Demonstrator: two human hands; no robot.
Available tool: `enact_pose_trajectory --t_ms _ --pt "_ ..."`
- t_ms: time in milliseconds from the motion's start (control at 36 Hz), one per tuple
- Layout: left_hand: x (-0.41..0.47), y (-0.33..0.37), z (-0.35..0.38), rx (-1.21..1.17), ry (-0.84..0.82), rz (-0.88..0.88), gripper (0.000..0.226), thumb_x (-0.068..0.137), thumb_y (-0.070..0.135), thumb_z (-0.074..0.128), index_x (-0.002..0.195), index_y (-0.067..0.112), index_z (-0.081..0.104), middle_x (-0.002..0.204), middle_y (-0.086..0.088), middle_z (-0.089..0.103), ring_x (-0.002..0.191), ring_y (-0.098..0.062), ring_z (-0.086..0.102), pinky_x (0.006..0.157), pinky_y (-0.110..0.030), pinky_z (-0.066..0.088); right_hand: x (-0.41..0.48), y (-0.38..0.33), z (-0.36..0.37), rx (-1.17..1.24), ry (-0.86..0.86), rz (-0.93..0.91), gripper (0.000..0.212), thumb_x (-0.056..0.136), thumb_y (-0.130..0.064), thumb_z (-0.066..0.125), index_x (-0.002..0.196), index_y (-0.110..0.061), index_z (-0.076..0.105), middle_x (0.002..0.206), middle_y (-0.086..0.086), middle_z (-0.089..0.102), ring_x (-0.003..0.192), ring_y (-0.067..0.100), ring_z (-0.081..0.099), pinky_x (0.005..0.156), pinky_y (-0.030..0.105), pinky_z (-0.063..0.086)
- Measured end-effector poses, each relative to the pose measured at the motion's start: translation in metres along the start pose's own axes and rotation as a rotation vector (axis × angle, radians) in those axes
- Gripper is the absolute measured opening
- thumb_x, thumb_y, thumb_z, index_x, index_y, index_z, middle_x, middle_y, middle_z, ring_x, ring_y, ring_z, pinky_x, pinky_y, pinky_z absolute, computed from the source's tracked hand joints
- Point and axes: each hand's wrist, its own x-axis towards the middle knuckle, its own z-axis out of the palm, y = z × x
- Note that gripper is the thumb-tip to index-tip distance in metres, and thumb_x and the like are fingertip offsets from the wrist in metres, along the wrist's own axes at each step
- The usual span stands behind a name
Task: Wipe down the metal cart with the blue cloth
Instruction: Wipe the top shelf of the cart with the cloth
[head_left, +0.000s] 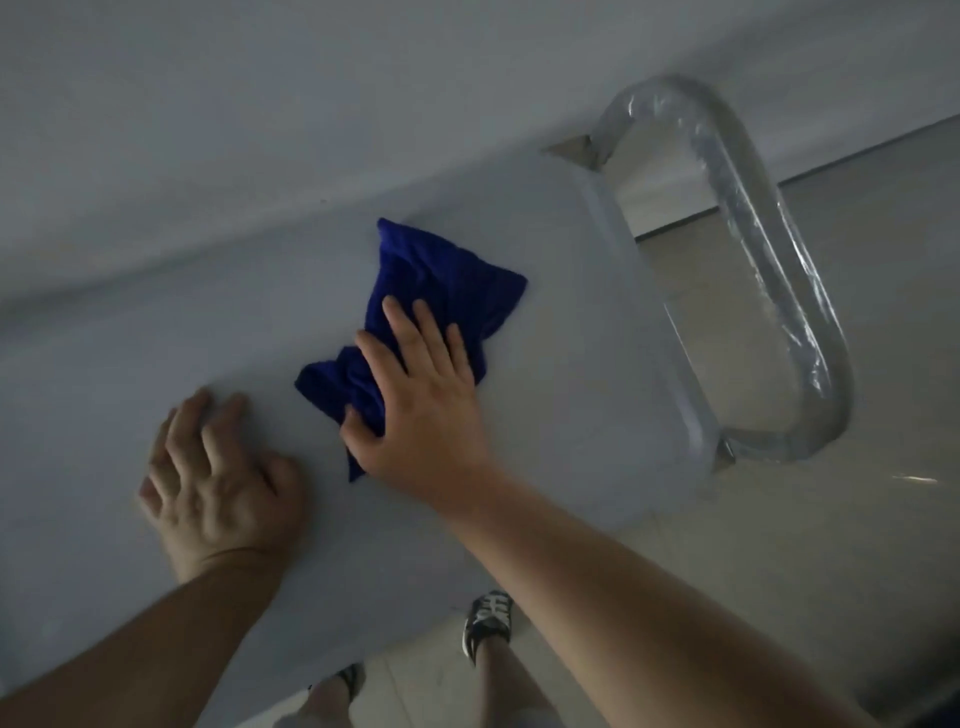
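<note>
Near the cart handle, the flat right hand pressed the blue cloth mid-wipe, left hand braced flat; sweeping onward seemed next.

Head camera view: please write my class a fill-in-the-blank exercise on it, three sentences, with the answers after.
1. The right hand presses flat on a ____ cloth.
2. The left hand rests on the cart top, holding ____.
3. In the picture, the cart's handle lies to the ____ of the cloth.
Answers: blue; nothing; right.
</note>
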Motion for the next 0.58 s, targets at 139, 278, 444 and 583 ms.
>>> enact_pose_trajectory --t_ms 139,278,444,583 --pt "0.000 -0.003 0.003 -0.001 0.040 0.025 0.065 0.078 0.031 0.052 0.142 0.021 0.052 0.160 -0.006 0.039 0.150 -0.033 0.033 0.115 -0.056 0.030 -0.062 0.019 -0.020 -0.044 -0.106 -0.015 0.079 0.090 -0.053 0.062 0.162 -0.028 0.041 0.177 -0.004 0.018 0.165 0.020 0.004 0.132 0.051 0.013" --pt "0.001 -0.004 0.002 -0.034 0.050 0.038 0.065 0.076 0.029 0.055 0.140 0.021 0.054 0.158 -0.005 0.042 0.149 -0.033 0.034 0.114 -0.056 0.030 -0.105 0.084 -0.051 -0.140 0.046 0.228 0.081 0.085 -0.050 0.067 0.159 -0.023 0.048 0.174 0.002 0.030 0.161 0.027 0.025 0.127 0.056 0.028" --pt "0.003 -0.008 0.003 -0.032 0.012 0.058 0.064 0.078 0.032 0.052 0.141 0.021 0.052 0.159 -0.003 0.040 0.151 -0.031 0.032 0.113 -0.055 0.031 -0.071 0.126 -0.068 -0.210 0.188 0.726 0.080 0.092 -0.053 0.050 0.163 -0.021 0.034 0.176 0.012 0.018 0.163 0.035 0.012 0.133 0.054 0.007" --pt "0.004 -0.012 0.003 -0.043 0.004 0.060 0.062 0.079 0.031 0.056 0.140 0.021 0.053 0.159 -0.002 0.041 0.151 -0.030 0.032 0.114 -0.053 0.030 -0.023 0.094 -0.051 -0.165 0.249 0.973 0.086 0.096 -0.062 0.042 0.167 -0.016 0.023 0.177 0.017 0.006 0.164 0.036 0.000 0.133 0.056 0.001"
